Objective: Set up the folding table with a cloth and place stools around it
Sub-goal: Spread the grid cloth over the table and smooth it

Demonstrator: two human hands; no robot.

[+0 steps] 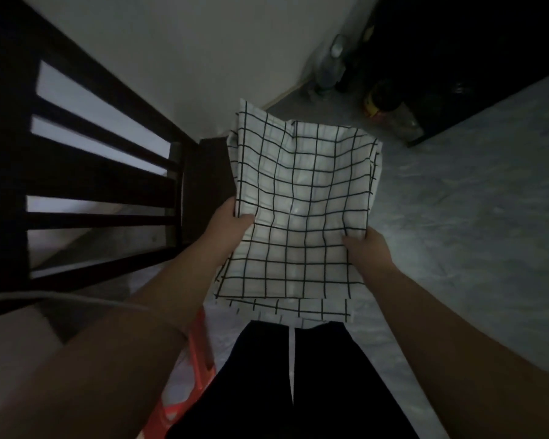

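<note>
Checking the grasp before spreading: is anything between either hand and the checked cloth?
Nothing visible. The left hand and right hand each grip the folded checked cloth directly at its sides.

Dark slatted frame (102, 180) at left, bottles (390, 112) by the wall

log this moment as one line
stage: folded white black-grid fabric cloth held, not spread | left hand: grips its left edge | right hand: grips its right edge | nearby: dark wooden slatted chair
</note>
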